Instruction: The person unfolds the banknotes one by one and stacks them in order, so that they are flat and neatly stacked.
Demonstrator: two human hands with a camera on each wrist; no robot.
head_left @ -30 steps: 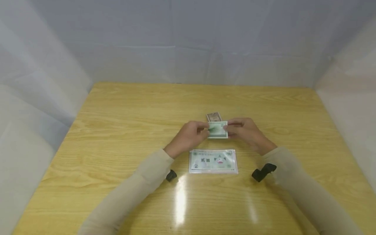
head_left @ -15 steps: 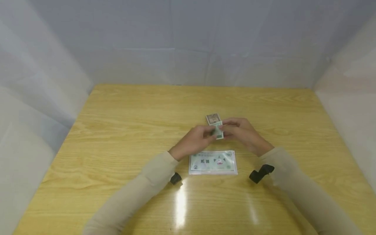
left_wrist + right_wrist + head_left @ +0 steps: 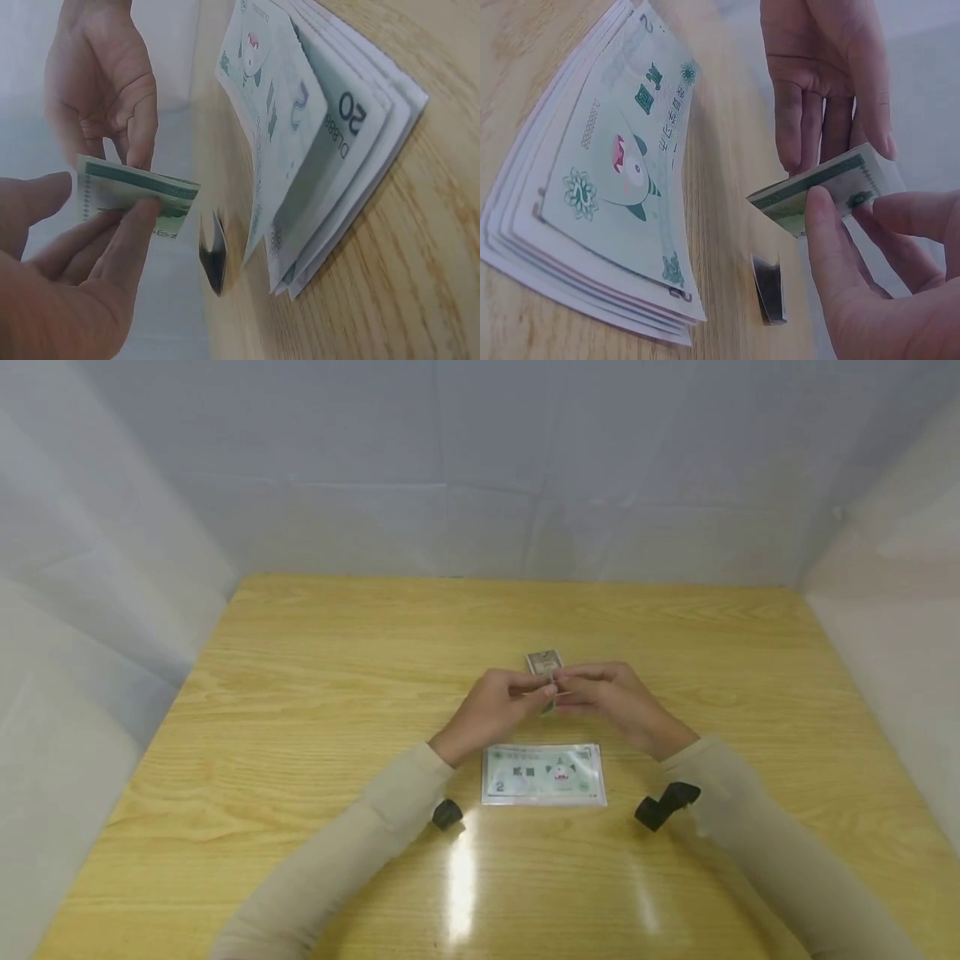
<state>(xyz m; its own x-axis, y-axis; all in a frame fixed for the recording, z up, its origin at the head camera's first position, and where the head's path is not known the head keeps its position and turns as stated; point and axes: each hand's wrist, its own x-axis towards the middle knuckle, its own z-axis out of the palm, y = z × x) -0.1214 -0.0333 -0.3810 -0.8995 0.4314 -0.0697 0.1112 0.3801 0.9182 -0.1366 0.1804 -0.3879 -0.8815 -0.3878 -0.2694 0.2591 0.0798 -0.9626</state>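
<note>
Both hands meet over the table around a small folded green-and-white play banknote [image 3: 112, 191]. My left hand [image 3: 491, 710] pinches its left side, thumb on one face and fingers on the other. From the right, my right hand [image 3: 626, 702] pinches it too, as the right wrist view shows with the note [image 3: 787, 214] between thumb and fingers. In the head view the note stands nearly edge-on, mostly covered by fingertips. Just behind the hands lies a brown folded banknote [image 3: 543, 660], partly standing open like a tent in the wrist views.
Nearer the body lies a stack of larger play banknotes [image 3: 543, 781], a green 2 on top and a 20 [image 3: 341, 127] under it. White sheeting [image 3: 480, 510] borders the wooden table [image 3: 337, 643]. Black wrist devices [image 3: 666, 806] hang under the sleeves.
The green banknote was held flat and wider a second ago; it has become narrower, folded and turned edge-on. My left hand has moved right, bringing both hands close together.
</note>
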